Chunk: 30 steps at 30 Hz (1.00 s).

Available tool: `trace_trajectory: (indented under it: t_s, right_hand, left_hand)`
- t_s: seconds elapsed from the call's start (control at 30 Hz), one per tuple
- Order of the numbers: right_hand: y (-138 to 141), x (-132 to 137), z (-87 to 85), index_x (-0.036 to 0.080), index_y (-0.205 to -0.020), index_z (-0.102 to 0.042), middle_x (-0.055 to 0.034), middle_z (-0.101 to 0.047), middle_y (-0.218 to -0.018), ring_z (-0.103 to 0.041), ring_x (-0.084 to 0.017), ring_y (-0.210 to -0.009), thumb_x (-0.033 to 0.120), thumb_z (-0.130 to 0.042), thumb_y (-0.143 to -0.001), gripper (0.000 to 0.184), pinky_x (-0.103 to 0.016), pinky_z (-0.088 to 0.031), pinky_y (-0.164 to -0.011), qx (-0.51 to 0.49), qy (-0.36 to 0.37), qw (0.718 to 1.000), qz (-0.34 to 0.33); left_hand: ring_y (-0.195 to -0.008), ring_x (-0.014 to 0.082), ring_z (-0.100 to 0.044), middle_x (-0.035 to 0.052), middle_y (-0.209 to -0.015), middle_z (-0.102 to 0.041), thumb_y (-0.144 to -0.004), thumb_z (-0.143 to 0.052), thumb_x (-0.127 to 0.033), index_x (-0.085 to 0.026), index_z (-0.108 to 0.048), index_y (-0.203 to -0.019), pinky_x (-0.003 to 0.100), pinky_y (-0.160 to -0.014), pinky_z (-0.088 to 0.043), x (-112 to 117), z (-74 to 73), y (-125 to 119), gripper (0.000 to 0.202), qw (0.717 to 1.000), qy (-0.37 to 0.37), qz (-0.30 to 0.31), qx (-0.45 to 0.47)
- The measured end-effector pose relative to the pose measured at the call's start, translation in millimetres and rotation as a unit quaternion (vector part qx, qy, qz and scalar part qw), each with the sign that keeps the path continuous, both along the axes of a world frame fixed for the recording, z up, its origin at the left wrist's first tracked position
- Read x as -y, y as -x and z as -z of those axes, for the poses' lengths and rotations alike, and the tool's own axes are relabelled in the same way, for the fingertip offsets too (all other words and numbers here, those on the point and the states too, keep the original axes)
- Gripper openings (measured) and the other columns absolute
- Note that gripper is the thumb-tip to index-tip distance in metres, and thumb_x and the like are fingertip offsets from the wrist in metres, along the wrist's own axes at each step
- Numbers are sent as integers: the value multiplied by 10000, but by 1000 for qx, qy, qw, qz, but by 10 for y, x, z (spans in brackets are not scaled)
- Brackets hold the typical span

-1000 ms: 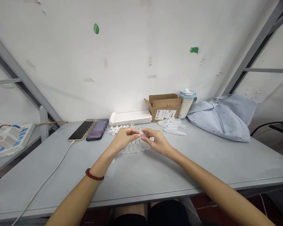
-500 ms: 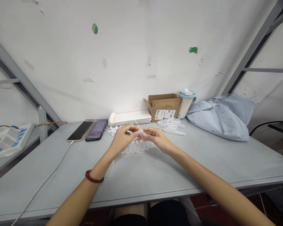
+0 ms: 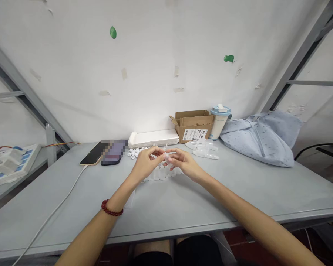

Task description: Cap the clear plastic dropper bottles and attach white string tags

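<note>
Above the middle of the table, both hands meet around a small translucent plastic bottle [image 3: 168,161]. My left hand [image 3: 146,162] pinches near its top with thumb and fingertips. My right hand [image 3: 185,163] grips the bottle's body, its index finger up by the top. A thin clear piece [image 3: 165,146] rises above the fingertips; its exact shape is too small to tell. Just below and behind the hands stands a row of similar bottles [image 3: 157,174], partly hidden. Small white caps [image 3: 132,153] lie in a pile left of the hands. Several more bottles [image 3: 207,153] lie loose to the right.
Two phones [image 3: 91,154] lie at the left, one with a white cable [image 3: 58,205]. Along the wall are a white stack [image 3: 155,137], a cardboard box [image 3: 194,125], a lidded cup [image 3: 218,123] and a blue cloth bag [image 3: 258,142]. Another clear item [image 3: 130,199] lies by my left wrist.
My right index finger has come up to the bottle's top, near my left fingertips. The thin piece there, slanting up to the left before, now looks shorter and more upright.
</note>
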State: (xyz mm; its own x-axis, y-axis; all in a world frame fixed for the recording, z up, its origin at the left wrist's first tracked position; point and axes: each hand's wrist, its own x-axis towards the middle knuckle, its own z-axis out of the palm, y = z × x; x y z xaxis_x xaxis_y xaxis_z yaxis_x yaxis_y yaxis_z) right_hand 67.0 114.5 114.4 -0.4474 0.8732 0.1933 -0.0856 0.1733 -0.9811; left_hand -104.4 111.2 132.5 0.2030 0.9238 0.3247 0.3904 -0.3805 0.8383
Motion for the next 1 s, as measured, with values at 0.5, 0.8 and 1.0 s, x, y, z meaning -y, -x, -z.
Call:
trace_trajectory:
  t_s: [0.5, 0.8, 1.0]
  right_hand:
    - [-11, -20, -3, 182, -966, -627, -57, -684, -896, -646, -174, -818, 359, -679, -728, 301, -287, -506, -679, -83, 95, 992, -15]
    - [12, -27, 37, 174, -974, -626, -72, -689, -897, -643, -203, -903, 310, -674, -740, 274, -330, -485, -779, -132, 136, 982, -18]
    - [24, -33, 58, 168, -960, -619, -82, -690, -913, -650, -209, -881, 320, -686, -725, 288, -336, -474, -796, -142, 141, 979, -27]
  left_hand:
    - [-856, 167, -597, 52, -1043, -627, -802, -567, -247, -199, -645, -977, 275, -674, -492, 66, -24, -26, 197, 985, -142, -15, -101]
    - [-1077, 262, -474, 104, -1146, -552, -767, -653, -274, -186, -522, -1156, 434, -889, -445, 42, 64, -15, 420, 928, -285, 42, -238]
    - [-1070, 262, -475, 106, -1146, -554, -790, -613, -247, -187, -482, -1189, 439, -887, -438, 49, 35, 13, 424, 915, -289, 59, -274]
